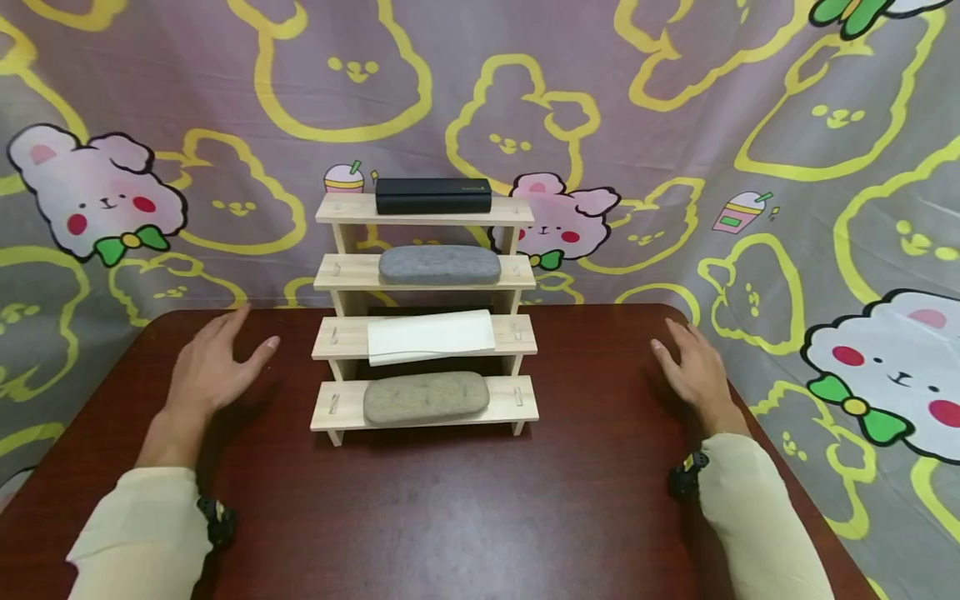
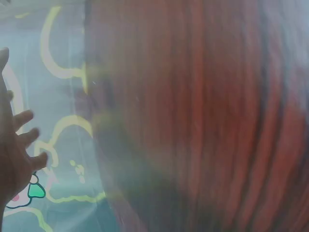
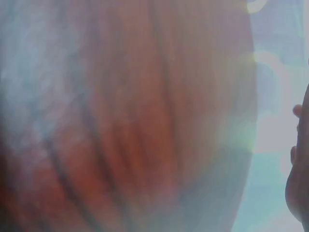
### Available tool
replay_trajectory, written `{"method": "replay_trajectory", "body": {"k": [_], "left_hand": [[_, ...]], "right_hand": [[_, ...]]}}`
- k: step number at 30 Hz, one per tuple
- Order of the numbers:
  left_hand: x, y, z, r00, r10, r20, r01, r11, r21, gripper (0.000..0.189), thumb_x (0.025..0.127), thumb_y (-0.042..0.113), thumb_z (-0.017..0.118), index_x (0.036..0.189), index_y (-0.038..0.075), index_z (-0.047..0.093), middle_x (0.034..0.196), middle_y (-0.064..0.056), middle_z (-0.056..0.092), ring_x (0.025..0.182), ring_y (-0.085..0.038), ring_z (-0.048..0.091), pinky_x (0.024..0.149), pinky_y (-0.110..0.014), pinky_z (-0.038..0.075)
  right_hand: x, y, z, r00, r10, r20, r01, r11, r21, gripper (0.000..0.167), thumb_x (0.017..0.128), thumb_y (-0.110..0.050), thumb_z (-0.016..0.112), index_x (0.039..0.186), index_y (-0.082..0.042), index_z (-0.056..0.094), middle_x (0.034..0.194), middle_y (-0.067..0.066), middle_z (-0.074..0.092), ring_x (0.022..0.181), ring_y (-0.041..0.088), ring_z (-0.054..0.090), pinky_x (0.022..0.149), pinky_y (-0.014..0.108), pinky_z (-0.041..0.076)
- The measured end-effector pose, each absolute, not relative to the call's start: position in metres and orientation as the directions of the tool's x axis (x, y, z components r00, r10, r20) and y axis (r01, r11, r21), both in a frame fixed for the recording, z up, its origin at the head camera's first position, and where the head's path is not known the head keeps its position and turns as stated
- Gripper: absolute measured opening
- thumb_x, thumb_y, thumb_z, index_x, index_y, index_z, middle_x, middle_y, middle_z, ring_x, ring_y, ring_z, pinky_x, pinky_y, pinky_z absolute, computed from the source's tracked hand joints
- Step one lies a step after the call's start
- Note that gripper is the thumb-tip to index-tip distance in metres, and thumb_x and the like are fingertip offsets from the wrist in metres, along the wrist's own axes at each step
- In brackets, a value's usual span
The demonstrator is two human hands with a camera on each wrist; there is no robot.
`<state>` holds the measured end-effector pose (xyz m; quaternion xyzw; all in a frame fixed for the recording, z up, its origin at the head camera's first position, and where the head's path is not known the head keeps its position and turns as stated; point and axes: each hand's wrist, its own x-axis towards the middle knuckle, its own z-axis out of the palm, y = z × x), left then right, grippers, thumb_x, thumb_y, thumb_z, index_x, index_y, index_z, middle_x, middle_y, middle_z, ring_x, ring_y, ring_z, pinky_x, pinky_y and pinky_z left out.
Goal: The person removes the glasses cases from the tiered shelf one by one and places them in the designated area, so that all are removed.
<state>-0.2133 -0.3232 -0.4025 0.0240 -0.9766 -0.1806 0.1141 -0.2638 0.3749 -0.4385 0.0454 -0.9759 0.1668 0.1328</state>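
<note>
In the head view a pale wooden stepped rack point(image 1: 426, 208) of several shelves stands on the table. Its top shelf bears a black oblong case point(image 1: 433, 197). Below that lies a grey felt-like glasses case point(image 1: 439, 264), then a white folded flat piece point(image 1: 431, 337), and on the lowest shelf an olive-beige glasses case point(image 1: 426, 398). My left hand point(image 1: 213, 362) is held left of the rack, thumb apart from the fingers, holding nothing. Well to the right of the rack, my right hand point(image 1: 693, 371) is likewise relaxed and holds nothing. Both wrist views show only part of each hand.
A dark red-brown table point(image 1: 480, 508) extends under the rack and both arms. A curtain point(image 1: 510, 100) with cartoon rabbits hangs behind it and along the sides. Small dark wrist cameras point(image 1: 217, 521) are strapped at both cuffs.
</note>
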Motion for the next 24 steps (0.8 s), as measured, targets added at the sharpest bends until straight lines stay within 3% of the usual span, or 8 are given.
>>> {"method": "replay_trajectory", "body": {"k": [7, 11, 15, 20, 24], "left_hand": [[-0.203, -0.301, -0.391, -0.977, -0.165, 0.131, -0.072, 0.848, 0.526, 0.079, 0.101, 0.063, 0.042, 0.155, 0.006, 0.039, 0.152, -0.031, 0.044, 0.137, -0.056, 0.040, 0.106, -0.076, 0.034], [-0.199, -0.291, -0.388, -0.978, -0.159, 0.135, -0.063, 0.841, 0.537, 0.075, 0.101, 0.061, 0.046, 0.152, 0.007, 0.044, 0.146, -0.029, 0.052, 0.133, -0.055, 0.046, 0.098, -0.073, 0.040], [-0.196, -0.287, -0.387, -0.980, -0.150, 0.127, -0.063, 0.850, 0.523, 0.071, 0.100, 0.058, 0.051, 0.149, 0.006, 0.048, 0.142, -0.028, 0.057, 0.128, -0.055, 0.050, 0.091, -0.071, 0.045], [-0.192, -0.281, -0.388, -0.985, -0.132, 0.107, -0.040, 0.792, 0.609, 0.065, 0.100, 0.047, 0.058, 0.144, -0.001, 0.052, 0.134, -0.030, 0.061, 0.120, -0.051, 0.059, 0.090, -0.061, 0.051], [-0.190, -0.274, -0.390, -0.994, -0.110, 0.016, -0.069, 0.720, 0.690, 0.068, 0.101, 0.047, 0.058, 0.145, -0.004, 0.050, 0.138, -0.033, 0.058, 0.122, -0.049, 0.059, 0.091, -0.054, 0.053]], "right_hand": [[-0.263, 0.355, -0.417, -0.957, -0.061, 0.284, -0.180, 0.892, -0.414, 0.062, 0.108, -0.046, 0.039, 0.152, -0.002, 0.043, 0.153, 0.035, 0.040, 0.143, 0.053, 0.034, 0.116, 0.071, 0.027], [-0.262, 0.343, -0.408, -0.947, -0.098, 0.307, -0.233, 0.866, -0.443, 0.060, 0.107, -0.043, 0.046, 0.152, -0.003, 0.044, 0.152, 0.032, 0.044, 0.143, 0.051, 0.037, 0.117, 0.069, 0.029], [-0.261, 0.332, -0.397, -0.962, -0.119, 0.245, -0.224, 0.858, -0.461, 0.065, 0.105, -0.047, 0.050, 0.155, -0.007, 0.041, 0.155, 0.027, 0.044, 0.145, 0.049, 0.036, 0.117, 0.069, 0.030], [-0.256, 0.316, -0.384, -0.963, -0.178, 0.204, -0.257, 0.837, -0.483, 0.063, 0.104, -0.042, 0.055, 0.155, -0.007, 0.041, 0.155, 0.024, 0.045, 0.145, 0.047, 0.037, 0.118, 0.069, 0.030], [-0.252, 0.301, -0.378, -0.944, -0.239, 0.228, -0.324, 0.804, -0.498, 0.058, 0.102, -0.035, 0.061, 0.151, -0.006, 0.047, 0.151, 0.023, 0.051, 0.143, 0.044, 0.041, 0.118, 0.066, 0.033]]}}
